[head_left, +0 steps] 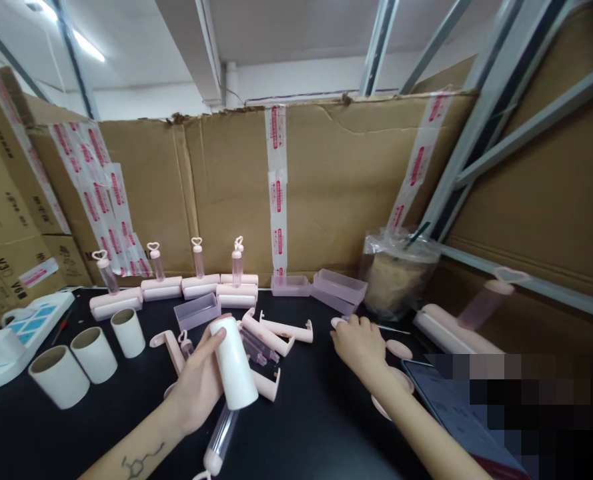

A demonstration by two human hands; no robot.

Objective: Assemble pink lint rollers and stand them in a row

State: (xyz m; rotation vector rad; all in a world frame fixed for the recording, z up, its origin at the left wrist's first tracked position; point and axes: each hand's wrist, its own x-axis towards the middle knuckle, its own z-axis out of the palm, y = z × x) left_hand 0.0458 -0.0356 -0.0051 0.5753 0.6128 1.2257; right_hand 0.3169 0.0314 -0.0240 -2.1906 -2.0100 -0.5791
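Note:
My left hand is wrapped round a white adhesive lint roll, held tilted above the table. On the right, my right hand reaches down with curled fingers at a pale pink round cap; its fingertips are partly hidden. More pink round caps lie beside and under my right forearm. Behind the roll are loose pink roller frames and clear purple handles. Another clear handle lies below my left hand.
Three white rolls stand at left near a white power strip. Pink lint rollers with heart-topped handles line the cardboard wall. Purple trays, a bagged drink cup and a phone are around the right side.

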